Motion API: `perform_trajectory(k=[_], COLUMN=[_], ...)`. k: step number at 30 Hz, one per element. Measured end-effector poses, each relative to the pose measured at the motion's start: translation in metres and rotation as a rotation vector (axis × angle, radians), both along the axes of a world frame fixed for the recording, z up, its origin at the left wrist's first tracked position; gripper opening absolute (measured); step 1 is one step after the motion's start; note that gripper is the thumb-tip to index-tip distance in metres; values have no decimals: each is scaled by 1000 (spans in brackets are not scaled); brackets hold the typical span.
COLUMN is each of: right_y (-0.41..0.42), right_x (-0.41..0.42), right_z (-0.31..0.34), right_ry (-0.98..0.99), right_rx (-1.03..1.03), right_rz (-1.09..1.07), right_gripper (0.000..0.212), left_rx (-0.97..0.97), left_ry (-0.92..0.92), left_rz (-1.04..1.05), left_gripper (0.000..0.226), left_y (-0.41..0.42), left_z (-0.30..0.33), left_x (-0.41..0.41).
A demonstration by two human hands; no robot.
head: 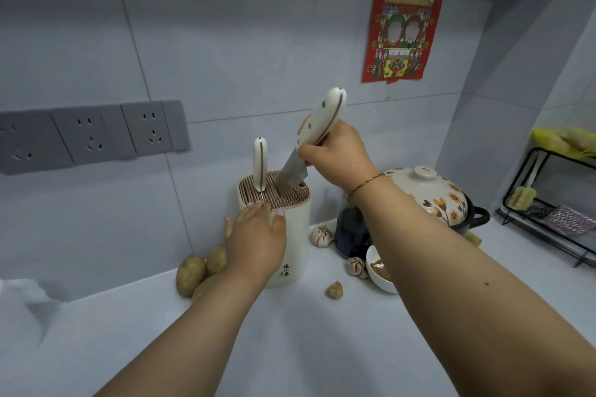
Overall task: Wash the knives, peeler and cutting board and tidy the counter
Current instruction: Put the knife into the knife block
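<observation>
Two hands over a pale tabletop (290, 348); right hand (335, 156) wrapped around the cream handle of a cleaver (317, 132), fingers curled tight, blade tip down and tilted, partly sunk into the slotted top of a cream knife block (292, 235); left hand (256, 238) laid against the block's front, fingers fairly straight, thumb spread toward the right side, steadying rather than clasping; second knife (260, 163) already seated upright in the block's left slots, only its cream handle showing; red thread bracelet (366, 184) on the right wrist; three potatoes (201, 271) just left of the block against the wall; garlic bulbs (322, 235) and a loose clove to the right, near a dark jar (350, 235) and a white bowl (375, 271); flowered casserole pot (432, 190) behind the right forearm; black wire rack (554, 216) at far right; grey wall sockets (93, 135) at left; red poster (406, 13) above.
</observation>
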State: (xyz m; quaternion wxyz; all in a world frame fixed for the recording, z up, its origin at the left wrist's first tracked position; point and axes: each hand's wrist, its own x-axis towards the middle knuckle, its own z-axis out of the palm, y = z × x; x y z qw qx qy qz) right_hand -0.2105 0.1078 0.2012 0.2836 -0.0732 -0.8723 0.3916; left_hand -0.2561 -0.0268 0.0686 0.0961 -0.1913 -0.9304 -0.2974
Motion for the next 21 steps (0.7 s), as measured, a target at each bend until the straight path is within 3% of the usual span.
perform_trajectory(k=[8, 12, 15, 18, 21], right_y=[-9, -7, -1, 3, 4], right_x=[-34, -54, -69, -80, -87], right_z=[-6, -26, -47, -68, -82], right_ry=[-168, -236, -273, -318, -334], right_rx=[242, 248, 245, 254, 239], right_rz=[83, 88, 79, 61, 41], right_gripper=[21, 31, 31, 20, 16], left_rx=[-10, 340, 492, 460, 323], left_ry=[120, 167, 339, 473, 470], left_rz=[2, 60, 76, -10, -95], left_gripper=[58, 38, 43, 47, 42], left_y=[-4, -7, -5, 2, 13], left_z=[-2, 13, 35, 63, 79], left_x=[-2, -4, -9, -22, -39])
